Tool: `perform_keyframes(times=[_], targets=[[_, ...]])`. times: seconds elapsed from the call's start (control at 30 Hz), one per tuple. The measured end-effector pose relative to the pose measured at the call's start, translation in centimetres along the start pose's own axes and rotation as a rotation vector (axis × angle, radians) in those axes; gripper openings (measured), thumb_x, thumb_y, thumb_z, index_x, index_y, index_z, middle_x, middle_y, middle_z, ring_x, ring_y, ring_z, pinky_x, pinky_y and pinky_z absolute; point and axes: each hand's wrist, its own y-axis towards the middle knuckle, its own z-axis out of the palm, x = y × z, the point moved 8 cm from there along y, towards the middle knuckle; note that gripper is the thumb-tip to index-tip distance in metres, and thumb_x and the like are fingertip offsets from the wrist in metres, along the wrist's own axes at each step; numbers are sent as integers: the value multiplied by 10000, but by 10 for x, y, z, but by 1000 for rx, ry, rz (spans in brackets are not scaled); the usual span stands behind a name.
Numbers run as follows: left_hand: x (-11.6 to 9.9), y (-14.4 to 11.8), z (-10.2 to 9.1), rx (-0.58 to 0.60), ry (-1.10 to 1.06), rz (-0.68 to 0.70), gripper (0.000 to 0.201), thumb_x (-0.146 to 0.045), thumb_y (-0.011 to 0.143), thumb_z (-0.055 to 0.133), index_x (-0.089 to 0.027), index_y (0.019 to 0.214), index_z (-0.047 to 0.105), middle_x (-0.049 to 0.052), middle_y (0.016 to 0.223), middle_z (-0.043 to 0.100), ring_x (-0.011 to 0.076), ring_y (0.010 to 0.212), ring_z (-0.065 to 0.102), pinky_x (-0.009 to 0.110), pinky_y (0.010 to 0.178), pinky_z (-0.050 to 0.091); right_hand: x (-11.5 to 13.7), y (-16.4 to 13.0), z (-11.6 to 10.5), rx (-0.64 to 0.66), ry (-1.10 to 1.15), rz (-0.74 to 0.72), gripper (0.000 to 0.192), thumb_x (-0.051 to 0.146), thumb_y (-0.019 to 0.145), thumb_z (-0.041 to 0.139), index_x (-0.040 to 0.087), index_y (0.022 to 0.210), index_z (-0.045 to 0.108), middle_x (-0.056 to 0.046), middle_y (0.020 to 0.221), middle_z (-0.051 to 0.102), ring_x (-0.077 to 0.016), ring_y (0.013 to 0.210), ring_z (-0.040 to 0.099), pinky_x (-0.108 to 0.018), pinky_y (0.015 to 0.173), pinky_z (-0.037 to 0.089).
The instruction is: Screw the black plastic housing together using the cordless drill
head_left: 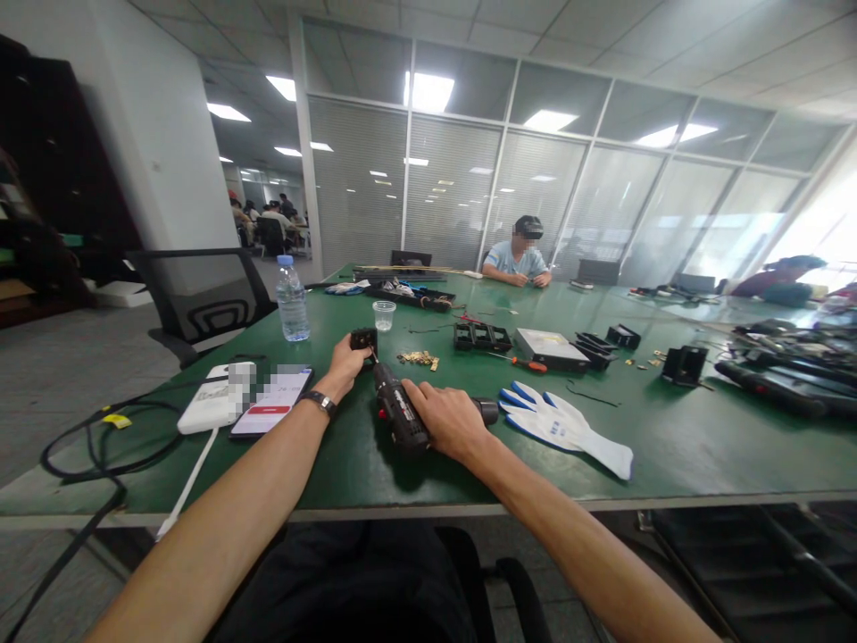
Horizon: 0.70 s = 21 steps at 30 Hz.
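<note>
Centrally, spanning the view: green table (669,446), bearing all listed items. Lying right of the hands: white-and-blue gloves (569,427). Resting at left, side by side: power bank (212,399) and phone (271,402). Standing farther back: water bottle (292,300) and clear cup (384,314). Gripping, with fingers wrapped tight around the body: right hand (450,418) on electric screwdriver (396,409) (bit pointing away, toward the block). Pinching, with fingers closed on it: left hand (346,361) on small black block (364,339), sitting on the table at the bit's tip. Lying just beyond: brass screws (419,359).
</note>
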Motion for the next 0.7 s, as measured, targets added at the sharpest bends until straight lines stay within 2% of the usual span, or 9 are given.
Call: perform_keyframes(times=[0.33,0.5,0.7], targets=[[3,2,-1,3,24,-9,314,-191,575,679,-173,886,645,42,861,683,192,811,618,336,808,464,1,-2,-1,-46,-14,-40,776,304,783,626,234,1429,202,-85,1124,609,-251,919,633,-334,760,457],[9,6,-1,20,16,6,304,-213,593,675,-176,893,646,45,859,680,190,799,615,341,803,466,0,-1,0,-23,-18,-23,764,268,781,617,240,1428,211,-92,1133,605,-249,940,632,-324,772,453],[7,5,-1,10,7,4,317,-197,576,676,-176,891,644,44,863,679,187,809,607,337,810,461,2,0,1,-21,-35,-18,728,319,826,580,232,1443,203,-96,1133,599,-257,909,633,-343,746,453]])
